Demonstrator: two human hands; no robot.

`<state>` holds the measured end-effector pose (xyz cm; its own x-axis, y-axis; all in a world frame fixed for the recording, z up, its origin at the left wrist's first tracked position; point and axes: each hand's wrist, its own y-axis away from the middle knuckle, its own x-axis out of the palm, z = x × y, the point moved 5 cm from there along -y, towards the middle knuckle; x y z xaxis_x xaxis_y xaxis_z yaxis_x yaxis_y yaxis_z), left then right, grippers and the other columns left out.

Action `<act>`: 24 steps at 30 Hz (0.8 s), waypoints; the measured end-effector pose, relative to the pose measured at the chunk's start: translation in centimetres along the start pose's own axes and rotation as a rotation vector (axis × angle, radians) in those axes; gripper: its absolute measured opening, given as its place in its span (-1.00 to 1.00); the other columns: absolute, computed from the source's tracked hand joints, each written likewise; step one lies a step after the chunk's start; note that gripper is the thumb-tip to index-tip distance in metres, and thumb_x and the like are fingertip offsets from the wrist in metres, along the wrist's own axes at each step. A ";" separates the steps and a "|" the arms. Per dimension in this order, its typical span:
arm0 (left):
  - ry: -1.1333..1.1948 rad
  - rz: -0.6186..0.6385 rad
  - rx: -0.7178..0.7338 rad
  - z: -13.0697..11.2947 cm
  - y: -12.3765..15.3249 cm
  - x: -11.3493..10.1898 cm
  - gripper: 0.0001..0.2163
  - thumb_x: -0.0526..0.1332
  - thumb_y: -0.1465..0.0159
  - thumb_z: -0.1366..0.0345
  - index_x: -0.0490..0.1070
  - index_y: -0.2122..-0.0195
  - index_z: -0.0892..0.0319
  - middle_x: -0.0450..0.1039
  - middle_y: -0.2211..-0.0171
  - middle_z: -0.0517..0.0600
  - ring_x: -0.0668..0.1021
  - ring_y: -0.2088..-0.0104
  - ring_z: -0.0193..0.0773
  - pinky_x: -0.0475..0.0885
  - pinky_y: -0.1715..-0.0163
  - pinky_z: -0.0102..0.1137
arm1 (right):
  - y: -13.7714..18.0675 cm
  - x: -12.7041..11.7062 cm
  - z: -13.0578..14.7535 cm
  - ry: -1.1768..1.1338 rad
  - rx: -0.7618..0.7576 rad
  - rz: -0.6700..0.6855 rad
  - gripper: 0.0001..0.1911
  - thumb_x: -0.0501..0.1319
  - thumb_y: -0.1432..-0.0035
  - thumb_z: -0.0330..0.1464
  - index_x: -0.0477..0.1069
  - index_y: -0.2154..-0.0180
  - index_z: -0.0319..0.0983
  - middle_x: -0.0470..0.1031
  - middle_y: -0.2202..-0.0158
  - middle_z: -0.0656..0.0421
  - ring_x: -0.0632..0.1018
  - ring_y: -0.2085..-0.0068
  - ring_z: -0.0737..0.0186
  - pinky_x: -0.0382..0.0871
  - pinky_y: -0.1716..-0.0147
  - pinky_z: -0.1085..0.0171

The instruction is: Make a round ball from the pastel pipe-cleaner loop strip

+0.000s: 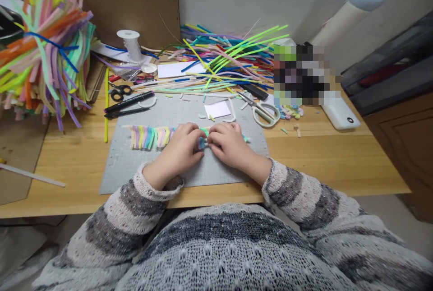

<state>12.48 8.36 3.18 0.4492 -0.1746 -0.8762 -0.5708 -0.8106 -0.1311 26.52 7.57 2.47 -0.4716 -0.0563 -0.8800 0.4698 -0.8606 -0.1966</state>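
My left hand (181,149) and my right hand (228,144) meet over the middle of a grey cutting mat (135,164) on the wooden desk (321,160). Both have their fingers curled and pinched together on a row of short pastel pipe-cleaner loops (149,137), which stretches out to the left of my left hand. A teal end of the row shows just right of my right hand. The part between my fingertips is mostly hidden.
White-handled scissors (262,110) and a white paper slip (217,109) lie behind my hands. Black scissors (119,92), black pens (127,102), a thread spool (130,43), a pile of coloured pipe cleaners (230,61), a big bundle (43,56) at left, a white phone (340,115) at right.
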 end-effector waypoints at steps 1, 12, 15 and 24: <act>-0.036 0.008 -0.007 0.1 0.1 -0.2 -0.72 0.28 -0.12 0.42 0.39 0.11 0.15 0.38 0.08 0.08 0.41 0.05 -0.04 0.37 0.04 -0.14 | 0.0 0.0 0.0 -0.001 0.006 0.000 -0.91 0.16 -0.23 -0.45 0.41 0.33 -0.18 0.52 0.12 0.13 0.39 0.04 0.09 0.00 0.05 0.09; -0.078 0.046 -0.081 0.8 0.2 0.2 -0.88 0.23 -0.21 0.34 0.36 0.23 0.18 0.43 0.33 0.03 0.45 0.27 -0.12 0.34 0.23 -0.23 | -0.2 0.3 0.6 0.062 -0.031 0.032 -0.86 0.13 -0.27 -0.42 0.46 0.30 -0.20 0.51 0.16 0.10 0.41 0.06 0.09 -0.02 0.01 0.07; -0.117 0.033 -0.082 0.5 0.3 0.2 -0.89 0.20 -0.20 0.36 0.36 0.24 0.18 0.42 0.30 0.06 0.45 0.24 -0.09 0.35 0.23 -0.21 | -0.1 0.4 0.7 0.091 -0.036 0.035 -0.85 0.12 -0.27 -0.42 0.47 0.30 -0.21 0.50 0.16 0.09 0.41 0.07 0.09 -0.02 0.01 0.07; -0.082 -0.001 -0.094 0.3 0.2 0.4 -0.97 0.18 -0.21 0.35 0.37 0.33 0.16 0.39 0.29 0.04 0.44 0.23 -0.11 0.37 0.19 -0.22 | -0.2 0.6 0.3 -0.040 -0.016 -0.017 -0.89 0.20 -0.22 -0.46 0.48 0.34 -0.21 0.51 0.21 0.13 0.45 0.08 0.13 0.04 0.07 0.13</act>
<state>12.37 8.31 2.63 0.3901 -0.1302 -0.9115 -0.5013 -0.8604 -0.0917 25.92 7.58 2.06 -0.5091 -0.0624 -0.8584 0.4733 -0.8534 -0.2186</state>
